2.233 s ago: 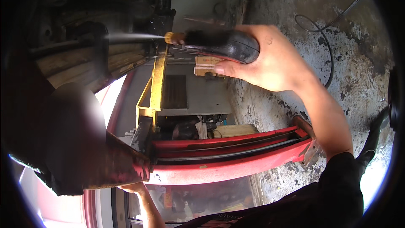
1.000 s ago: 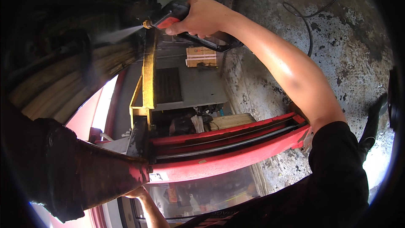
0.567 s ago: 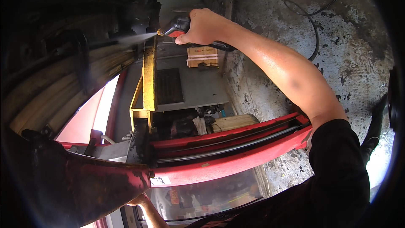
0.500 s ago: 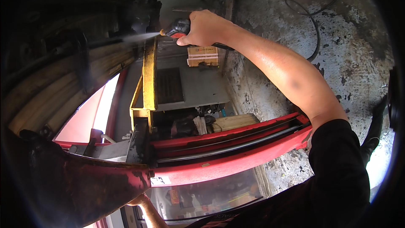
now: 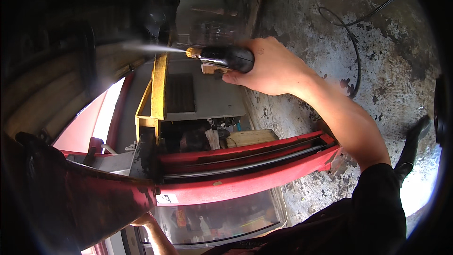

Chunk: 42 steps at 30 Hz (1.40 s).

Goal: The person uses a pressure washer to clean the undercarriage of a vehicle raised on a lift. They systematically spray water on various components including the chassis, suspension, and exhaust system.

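Note:
My right hand [image 5: 273,66] is closed round a black spray gun [image 5: 226,58] with a yellow nozzle. A white jet of spray [image 5: 155,47] streams from it leftward across the top of a yellow metal bracket [image 5: 159,87], toward dark, shadowed parts at the upper left. At the bottom, my left hand [image 5: 144,219] touches or sits just behind the lower edge of a worn red and dark metal piece [image 5: 104,198]; its fingers are hidden there.
A red beam [image 5: 255,175] with a metal rod along it crosses the middle. Behind it lie a wooden block [image 5: 250,138] and a cardboard box [image 5: 208,69] partly covered by my hand. A black hose [image 5: 356,52] loops over the stained floor [image 5: 311,23]. Below is a glass pane [image 5: 217,217].
My right hand and the spray gun have moved right and down, and the gun has turned so its black back shows. The jet continues. The rest of the scene has shifted slightly left.

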Each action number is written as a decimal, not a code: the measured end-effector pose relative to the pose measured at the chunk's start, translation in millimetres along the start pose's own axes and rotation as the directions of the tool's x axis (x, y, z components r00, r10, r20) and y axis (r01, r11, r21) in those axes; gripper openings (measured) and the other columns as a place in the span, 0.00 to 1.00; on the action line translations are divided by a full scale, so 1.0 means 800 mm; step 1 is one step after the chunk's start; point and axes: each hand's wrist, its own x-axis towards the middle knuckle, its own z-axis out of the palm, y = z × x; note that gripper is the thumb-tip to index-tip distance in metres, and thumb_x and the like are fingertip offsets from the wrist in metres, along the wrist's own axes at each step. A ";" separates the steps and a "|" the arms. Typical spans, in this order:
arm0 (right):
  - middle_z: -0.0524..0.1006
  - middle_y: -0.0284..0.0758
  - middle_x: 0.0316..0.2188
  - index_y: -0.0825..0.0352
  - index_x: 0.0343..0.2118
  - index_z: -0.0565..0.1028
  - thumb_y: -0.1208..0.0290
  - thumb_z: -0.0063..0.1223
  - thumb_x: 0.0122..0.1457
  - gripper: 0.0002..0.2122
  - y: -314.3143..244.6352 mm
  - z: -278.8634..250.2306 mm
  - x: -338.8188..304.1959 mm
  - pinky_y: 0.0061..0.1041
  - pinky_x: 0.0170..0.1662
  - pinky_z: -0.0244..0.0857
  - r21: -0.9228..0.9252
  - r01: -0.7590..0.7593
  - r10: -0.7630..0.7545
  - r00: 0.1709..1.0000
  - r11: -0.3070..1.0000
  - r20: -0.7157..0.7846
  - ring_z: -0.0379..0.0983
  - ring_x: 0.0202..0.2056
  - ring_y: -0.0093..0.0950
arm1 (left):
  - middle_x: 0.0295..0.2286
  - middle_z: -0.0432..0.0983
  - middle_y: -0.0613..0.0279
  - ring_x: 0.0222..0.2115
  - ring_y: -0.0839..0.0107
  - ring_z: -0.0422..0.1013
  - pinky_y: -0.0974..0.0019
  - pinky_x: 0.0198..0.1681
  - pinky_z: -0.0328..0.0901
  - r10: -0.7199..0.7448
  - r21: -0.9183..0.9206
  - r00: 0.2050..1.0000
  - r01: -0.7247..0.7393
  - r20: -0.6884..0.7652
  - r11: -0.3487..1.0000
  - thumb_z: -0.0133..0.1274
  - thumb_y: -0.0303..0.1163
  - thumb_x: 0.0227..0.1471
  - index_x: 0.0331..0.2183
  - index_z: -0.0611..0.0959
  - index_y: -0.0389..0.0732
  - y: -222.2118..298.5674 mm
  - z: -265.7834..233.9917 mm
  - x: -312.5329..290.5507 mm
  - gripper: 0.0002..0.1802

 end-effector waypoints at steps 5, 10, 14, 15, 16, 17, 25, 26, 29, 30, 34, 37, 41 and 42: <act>0.81 0.43 0.38 0.63 0.46 0.77 0.58 0.60 0.56 0.18 0.007 -0.001 -0.005 0.41 0.46 0.72 -0.136 -0.125 0.130 0.991 0.983 0.029 0.78 0.43 0.44 | 0.45 0.78 0.54 0.41 0.58 0.77 0.61 0.47 0.72 -0.011 -0.054 0.999 0.009 -0.043 0.999 0.67 0.41 0.45 0.51 0.74 0.35 -0.001 -0.001 -0.002 0.35; 0.81 0.46 0.34 0.64 0.48 0.77 0.58 0.62 0.53 0.22 0.017 0.018 0.009 0.38 0.45 0.72 -0.178 -0.116 0.127 0.991 0.977 0.051 0.79 0.40 0.44 | 0.45 0.78 0.52 0.41 0.59 0.78 0.61 0.46 0.73 -0.167 -0.279 0.986 0.161 0.000 0.947 0.67 0.39 0.45 0.50 0.74 0.35 0.006 -0.001 0.000 0.33; 0.81 0.46 0.37 0.64 0.48 0.77 0.58 0.62 0.54 0.22 0.027 0.023 0.012 0.37 0.47 0.72 -0.129 -0.136 0.143 0.989 0.982 0.047 0.78 0.42 0.43 | 0.45 0.78 0.52 0.40 0.59 0.78 0.61 0.45 0.73 -0.096 -0.356 0.994 0.074 -0.045 0.932 0.65 0.36 0.47 0.50 0.74 0.35 0.018 -0.006 0.009 0.30; 0.81 0.46 0.37 0.64 0.48 0.77 0.58 0.62 0.54 0.21 0.030 0.026 0.011 0.37 0.47 0.72 -0.118 -0.130 0.134 0.990 0.984 0.031 0.78 0.43 0.43 | 0.45 0.78 0.52 0.39 0.60 0.78 0.61 0.45 0.74 -0.090 -0.377 0.994 0.062 -0.057 0.924 0.64 0.35 0.48 0.50 0.75 0.35 0.010 -0.006 0.008 0.29; 0.81 0.47 0.37 0.64 0.48 0.77 0.58 0.62 0.54 0.21 0.034 0.030 0.011 0.37 0.47 0.72 -0.108 -0.123 0.126 0.992 0.987 0.014 0.78 0.43 0.43 | 0.45 0.78 0.52 0.39 0.60 0.78 0.61 0.45 0.74 -0.083 -0.399 0.994 0.049 -0.068 0.916 0.63 0.35 0.49 0.50 0.75 0.35 0.003 -0.006 0.007 0.28; 0.81 0.47 0.37 0.64 0.48 0.77 0.58 0.63 0.53 0.21 0.038 0.033 0.010 0.37 0.47 0.72 -0.100 -0.120 0.120 0.993 0.988 -0.006 0.78 0.43 0.43 | 0.45 0.78 0.52 0.38 0.60 0.77 0.61 0.45 0.74 -0.094 -0.433 0.992 0.051 -0.078 0.900 0.62 0.34 0.50 0.50 0.75 0.35 0.005 -0.004 0.010 0.27; 0.81 0.46 0.39 0.65 0.50 0.76 0.60 0.61 0.55 0.21 0.058 0.024 0.009 0.37 0.50 0.71 -0.048 -0.185 0.187 0.982 0.982 0.026 0.78 0.44 0.43 | 0.47 0.73 0.46 0.42 0.54 0.75 0.57 0.47 0.74 -0.302 -0.517 0.948 0.310 0.103 0.798 0.61 0.41 0.49 0.54 0.64 0.31 0.026 -0.022 0.023 0.38; 0.81 0.45 0.39 0.64 0.50 0.76 0.60 0.59 0.56 0.20 0.061 0.019 0.009 0.38 0.50 0.71 -0.033 -0.192 0.193 0.981 0.981 0.017 0.78 0.45 0.43 | 0.47 0.73 0.46 0.42 0.54 0.75 0.57 0.48 0.74 -0.318 -0.511 0.942 0.325 0.103 0.796 0.60 0.41 0.50 0.54 0.64 0.31 0.027 -0.022 0.020 0.37; 0.81 0.46 0.39 0.66 0.49 0.76 0.61 0.60 0.55 0.21 0.079 0.027 0.012 0.38 0.50 0.71 -0.083 -0.167 0.177 0.975 0.982 0.131 0.78 0.45 0.42 | 0.48 0.73 0.46 0.42 0.54 0.75 0.56 0.49 0.73 -0.377 -0.514 0.916 0.393 0.139 0.763 0.56 0.40 0.53 0.53 0.67 0.30 0.029 -0.026 0.008 0.32; 0.81 0.47 0.39 0.67 0.49 0.76 0.61 0.61 0.54 0.22 0.081 0.027 0.005 0.38 0.51 0.70 -0.054 -0.186 0.193 0.968 0.981 0.161 0.78 0.45 0.43 | 0.48 0.73 0.46 0.42 0.54 0.75 0.56 0.49 0.73 -0.397 -0.512 0.903 0.421 0.163 0.748 0.55 0.39 0.54 0.53 0.67 0.29 0.020 -0.031 0.006 0.31; 0.80 0.50 0.40 0.66 0.53 0.73 0.65 0.61 0.53 0.24 0.117 -0.004 0.000 0.37 0.52 0.70 0.067 -0.194 0.184 0.974 0.979 0.134 0.78 0.45 0.45 | 0.49 0.73 0.46 0.43 0.55 0.74 0.55 0.50 0.72 -0.551 -0.540 0.806 0.568 0.213 0.621 0.50 0.37 0.58 0.52 0.70 0.28 0.021 -0.045 0.021 0.26; 0.79 0.51 0.41 0.65 0.56 0.70 0.66 0.62 0.52 0.26 0.142 -0.005 -0.008 0.37 0.52 0.70 0.032 -0.096 0.095 0.995 0.995 0.033 0.77 0.46 0.46 | 0.49 0.73 0.46 0.43 0.55 0.74 0.55 0.51 0.71 -0.669 -0.573 0.696 0.669 0.260 0.474 0.46 0.36 0.61 0.51 0.73 0.27 0.018 -0.051 -0.002 0.24; 0.78 0.50 0.43 0.64 0.57 0.68 0.66 0.63 0.52 0.28 0.153 0.015 -0.002 0.37 0.52 0.69 -0.070 -0.140 0.146 0.985 0.988 0.092 0.75 0.48 0.46 | 0.47 0.75 0.48 0.43 0.57 0.74 0.56 0.51 0.70 -0.661 -0.590 0.720 0.633 0.212 0.501 0.48 0.36 0.61 0.51 0.74 0.29 0.006 -0.041 -0.028 0.22; 0.78 0.50 0.45 0.64 0.58 0.68 0.66 0.64 0.52 0.29 0.148 0.025 0.000 0.36 0.53 0.68 -0.070 -0.153 0.161 0.979 0.986 0.124 0.75 0.50 0.46 | 0.47 0.75 0.49 0.43 0.57 0.75 0.56 0.50 0.70 -0.632 -0.563 0.747 0.619 0.207 0.548 0.49 0.36 0.60 0.51 0.74 0.30 -0.001 -0.043 -0.036 0.22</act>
